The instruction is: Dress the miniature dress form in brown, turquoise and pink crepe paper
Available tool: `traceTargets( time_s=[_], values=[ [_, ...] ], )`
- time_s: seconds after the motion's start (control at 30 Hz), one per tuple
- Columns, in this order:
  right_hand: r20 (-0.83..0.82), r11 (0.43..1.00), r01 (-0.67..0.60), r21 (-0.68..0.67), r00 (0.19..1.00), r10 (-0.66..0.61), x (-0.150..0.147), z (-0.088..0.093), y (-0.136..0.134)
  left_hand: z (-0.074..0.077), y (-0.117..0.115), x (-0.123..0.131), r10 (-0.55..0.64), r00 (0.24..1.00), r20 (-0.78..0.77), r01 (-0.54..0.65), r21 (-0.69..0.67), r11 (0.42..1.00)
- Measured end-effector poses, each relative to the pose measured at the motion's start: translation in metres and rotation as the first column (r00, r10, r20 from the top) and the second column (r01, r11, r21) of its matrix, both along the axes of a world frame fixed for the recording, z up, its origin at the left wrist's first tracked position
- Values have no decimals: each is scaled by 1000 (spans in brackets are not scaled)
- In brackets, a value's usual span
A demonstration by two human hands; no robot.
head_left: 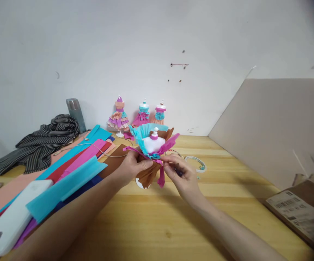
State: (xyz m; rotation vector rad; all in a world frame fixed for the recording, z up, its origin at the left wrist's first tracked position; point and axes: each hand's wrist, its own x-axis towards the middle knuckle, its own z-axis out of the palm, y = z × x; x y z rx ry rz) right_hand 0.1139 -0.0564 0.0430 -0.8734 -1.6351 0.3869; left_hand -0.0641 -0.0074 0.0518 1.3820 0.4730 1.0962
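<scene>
Fingers of the left hand grip a small white plastic-looking dress form through crinkled brown paper, steadying it, I'd guess, while the right hand pinches a thin magenta paper strip just beside them.

Your small white mannequin, wrapped at the waist in crinkled paper
You have it roughly upright, its top leaning slightly to your right, a magenta band around its neck; turquoise paper flares up on your left and behind the bare white chest, brown paper hangs below in folds and also shows behind on your right, magenta paper spreads to both sides with one end dangling below the waist, and a white base peeks out underneath
</scene>
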Motion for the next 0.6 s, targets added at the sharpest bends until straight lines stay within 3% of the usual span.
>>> traceTargets(
  time_s=[0.17,0.33,0.5,0.6],
  values=[
    [4,1000,-16,12,1000,16,1,-2,0,7,-2,-6,24,992,-128,-11,99,995],
    [-175,985,-127,-113,979,106,1,2,-4,13,-8,-9,77,967,-244,-43,142,989],
    [-404,917,-307,-255,895,187,7,12,-4,13,-12,-6,93,929,-359,-45,140,989],
    [-437,859,-408,-309,863,253,9,17,-4,12,-13,-5,107,921,-376,-57,140,988]
  ],
)
